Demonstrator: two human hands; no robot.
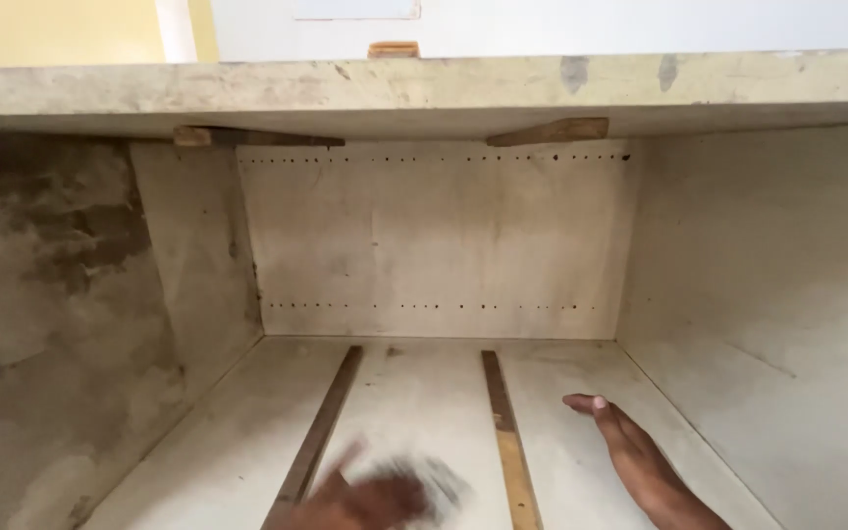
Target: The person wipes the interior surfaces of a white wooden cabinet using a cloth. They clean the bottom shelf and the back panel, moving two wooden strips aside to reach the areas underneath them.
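**Both hands inside the plywood box, low in the frame**

Right hand: I see the fingers held straight and together, flat, tips pointing toward upper left. They grip nothing. The hand hovers over or rests on the box floor; I cannot tell whether it touches. It sits just right of the right wooden strip, lower right of centre.

Left hand: blurred, at the bottom edge, centre left. I cannot tell how far the fingers are spread. A grey smear lies against it, perhaps a cloth or paper; too blurred to say. The hand lies between the two strips, close to the left wooden strip.

Outward: both strips run from the bottom edge up toward the back panel, which carries two rows of small holes. Stained side walls stand left and right. Across the top of the frame runs the box's thick upper edge, with two small wooden wedges beneath it.
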